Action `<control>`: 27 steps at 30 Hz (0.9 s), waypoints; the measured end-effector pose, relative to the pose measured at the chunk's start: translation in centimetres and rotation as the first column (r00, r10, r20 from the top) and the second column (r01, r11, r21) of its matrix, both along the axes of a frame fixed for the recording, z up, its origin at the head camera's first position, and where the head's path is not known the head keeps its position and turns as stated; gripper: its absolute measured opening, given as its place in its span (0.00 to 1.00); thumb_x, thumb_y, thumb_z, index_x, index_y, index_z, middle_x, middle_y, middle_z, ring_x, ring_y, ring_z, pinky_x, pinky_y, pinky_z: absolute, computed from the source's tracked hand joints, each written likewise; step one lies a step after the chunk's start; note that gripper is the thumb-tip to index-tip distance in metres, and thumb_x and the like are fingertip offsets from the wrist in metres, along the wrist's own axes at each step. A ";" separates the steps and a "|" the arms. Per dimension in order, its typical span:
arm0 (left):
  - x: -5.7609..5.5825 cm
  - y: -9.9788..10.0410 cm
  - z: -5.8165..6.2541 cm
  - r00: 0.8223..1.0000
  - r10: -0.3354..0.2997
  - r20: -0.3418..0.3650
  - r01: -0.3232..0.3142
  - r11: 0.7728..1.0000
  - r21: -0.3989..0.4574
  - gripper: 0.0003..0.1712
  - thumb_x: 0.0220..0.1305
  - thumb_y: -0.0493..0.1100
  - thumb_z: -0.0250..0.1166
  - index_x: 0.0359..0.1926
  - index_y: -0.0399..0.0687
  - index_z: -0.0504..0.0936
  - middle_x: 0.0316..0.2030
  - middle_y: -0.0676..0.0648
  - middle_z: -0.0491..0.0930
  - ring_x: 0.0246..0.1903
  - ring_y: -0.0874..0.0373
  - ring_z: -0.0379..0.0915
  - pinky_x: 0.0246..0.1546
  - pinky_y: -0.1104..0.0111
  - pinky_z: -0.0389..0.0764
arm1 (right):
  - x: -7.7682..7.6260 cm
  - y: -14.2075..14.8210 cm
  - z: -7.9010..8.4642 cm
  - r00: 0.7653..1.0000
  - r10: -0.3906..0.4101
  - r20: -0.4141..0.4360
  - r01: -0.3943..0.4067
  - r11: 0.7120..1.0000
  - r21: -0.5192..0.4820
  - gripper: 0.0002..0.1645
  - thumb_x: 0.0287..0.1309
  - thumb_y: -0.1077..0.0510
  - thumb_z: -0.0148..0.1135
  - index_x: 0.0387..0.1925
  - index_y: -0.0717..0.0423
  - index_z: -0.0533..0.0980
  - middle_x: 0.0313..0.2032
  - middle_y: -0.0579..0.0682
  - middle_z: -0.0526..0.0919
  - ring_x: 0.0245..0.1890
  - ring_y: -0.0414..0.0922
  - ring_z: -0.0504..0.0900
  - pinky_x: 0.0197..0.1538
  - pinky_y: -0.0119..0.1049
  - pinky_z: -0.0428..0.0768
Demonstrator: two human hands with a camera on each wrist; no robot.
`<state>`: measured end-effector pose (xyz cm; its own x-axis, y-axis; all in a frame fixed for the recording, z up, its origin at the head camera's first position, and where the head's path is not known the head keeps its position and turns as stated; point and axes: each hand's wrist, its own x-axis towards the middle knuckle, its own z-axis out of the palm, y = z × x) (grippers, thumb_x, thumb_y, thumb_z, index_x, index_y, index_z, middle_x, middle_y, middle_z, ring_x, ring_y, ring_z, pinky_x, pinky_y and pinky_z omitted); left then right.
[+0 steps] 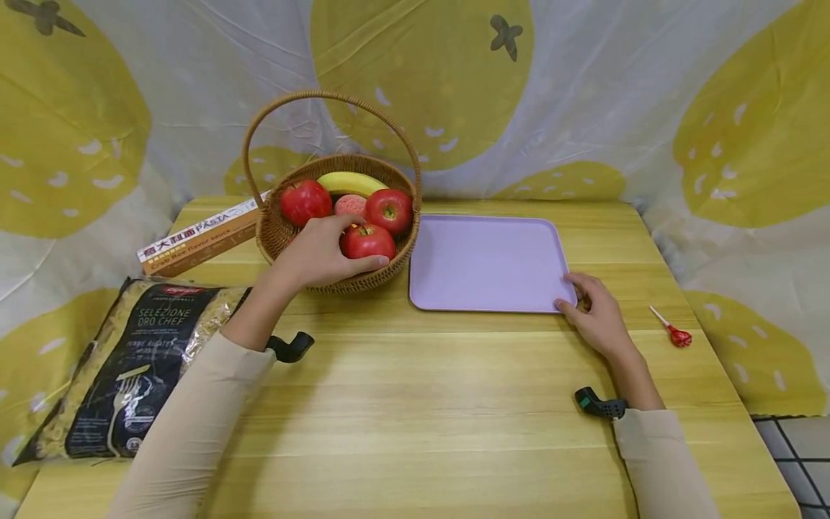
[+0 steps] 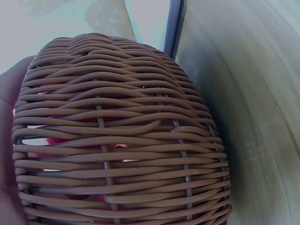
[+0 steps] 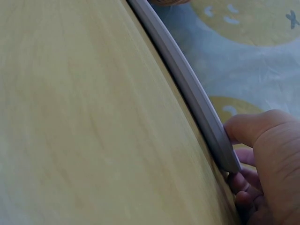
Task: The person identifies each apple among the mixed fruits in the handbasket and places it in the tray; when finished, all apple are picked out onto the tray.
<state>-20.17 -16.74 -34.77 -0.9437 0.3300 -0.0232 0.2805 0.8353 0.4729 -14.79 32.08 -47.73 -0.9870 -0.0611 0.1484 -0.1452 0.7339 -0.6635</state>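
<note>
My left hand (image 1: 320, 252) reaches into a wicker basket (image 1: 275, 238) and grips the front red apple (image 1: 369, 242), thumb at its near side and fingers over its far left. Around that apple lie two more red apples, one at the left (image 1: 305, 202) and one at the right (image 1: 390, 210), a banana (image 1: 353, 182) and a pinkish round fruit (image 1: 351, 205). In the left wrist view the basket's woven wall (image 2: 122, 140) hides most of the fruit. My right hand (image 1: 593, 313) pinches the near right corner of a lilac tray (image 1: 489, 263); in the right wrist view the thumb lies at its rim (image 3: 201, 105).
Left of the basket lies a long pasta box (image 1: 201, 238), with a large black and clear bag of pasta (image 1: 143, 360) in front of it. A red lollipop (image 1: 679, 336) lies by the table's right edge. The basket's handle (image 1: 331, 95) arches above the fruit. Behind hangs a patterned cloth (image 1: 583, 86).
</note>
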 end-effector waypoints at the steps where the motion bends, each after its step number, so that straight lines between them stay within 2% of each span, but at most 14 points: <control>1: 0.1 0.0 0.0 1.000 0.010 -0.007 -0.010 1.000 0.008 0.53 0.52 0.80 0.67 0.68 0.49 0.74 0.58 0.44 0.80 0.57 0.44 0.75 0.57 0.47 0.80 | 0.0 0.0 0.0 1.000 0.000 0.000 0.000 1.000 0.000 0.32 0.66 0.56 0.68 0.68 0.62 0.73 0.58 0.63 0.75 0.42 0.49 0.70 0.42 0.27 0.65; 6: 0.4 0.1 0.0 0.998 0.054 -0.041 -0.052 0.998 0.039 0.55 0.48 0.79 0.71 0.70 0.52 0.72 0.62 0.45 0.78 0.62 0.41 0.70 0.60 0.42 0.77 | -0.1 0.0 -0.2 1.000 0.000 -0.005 0.000 1.000 -0.001 0.29 0.67 0.57 0.66 0.66 0.61 0.74 0.51 0.61 0.76 0.41 0.48 0.69 0.42 0.28 0.64; 12: 0.4 0.3 0.3 0.993 0.043 -0.109 -0.033 0.995 0.092 0.52 0.46 0.75 0.74 0.68 0.57 0.72 0.64 0.44 0.75 0.65 0.38 0.67 0.59 0.38 0.76 | -0.2 0.2 -0.5 1.000 -0.010 -0.011 0.010 1.000 -0.010 0.23 0.68 0.59 0.64 0.62 0.58 0.78 0.51 0.59 0.77 0.41 0.46 0.68 0.41 0.27 0.65; 15: 0.5 0.7 0.6 0.988 0.055 -0.145 -0.032 0.987 0.159 0.49 0.46 0.73 0.76 0.66 0.59 0.74 0.62 0.45 0.75 0.62 0.41 0.70 0.58 0.40 0.77 | -0.2 0.2 -0.5 1.000 -0.014 -0.009 0.014 1.000 -0.020 0.22 0.68 0.59 0.63 0.62 0.58 0.79 0.52 0.59 0.78 0.41 0.46 0.69 0.41 0.26 0.64; 18: 0.9 1.5 1.0 0.981 0.064 -0.185 -0.016 0.967 0.253 0.46 0.45 0.71 0.78 0.64 0.61 0.76 0.61 0.48 0.76 0.61 0.49 0.72 0.58 0.44 0.78 | -0.2 0.2 -0.4 1.000 -0.017 -0.012 0.017 1.000 -0.022 0.22 0.68 0.59 0.64 0.62 0.58 0.79 0.53 0.59 0.78 0.42 0.47 0.69 0.41 0.26 0.65; 22: 1.3 3.3 1.5 0.975 0.053 -0.216 0.032 0.928 0.372 0.45 0.44 0.67 0.80 0.64 0.63 0.78 0.60 0.53 0.77 0.59 0.56 0.72 0.57 0.50 0.80 | 0.0 0.1 -0.4 1.000 -0.018 -0.016 0.017 1.000 -0.018 0.23 0.68 0.59 0.64 0.62 0.59 0.79 0.54 0.60 0.79 0.42 0.47 0.69 0.41 0.25 0.64; 25: 1.4 5.0 1.8 0.976 0.020 -0.217 0.074 0.905 0.418 0.44 0.43 0.67 0.81 0.63 0.66 0.79 0.58 0.56 0.77 0.57 0.59 0.71 0.55 0.54 0.81 | 0.1 0.2 -0.4 1.000 -0.020 -0.014 0.019 0.999 -0.026 0.23 0.68 0.59 0.64 0.62 0.59 0.79 0.56 0.60 0.79 0.43 0.46 0.69 0.41 0.24 0.64; 27: 1.2 6.3 1.8 0.977 -0.011 -0.213 0.103 0.899 0.426 0.44 0.43 0.68 0.80 0.64 0.69 0.79 0.57 0.57 0.77 0.56 0.61 0.71 0.54 0.56 0.81 | 0.2 0.3 -0.3 1.000 -0.021 -0.014 0.020 0.999 -0.029 0.23 0.68 0.59 0.64 0.62 0.59 0.79 0.57 0.60 0.79 0.43 0.46 0.69 0.41 0.23 0.65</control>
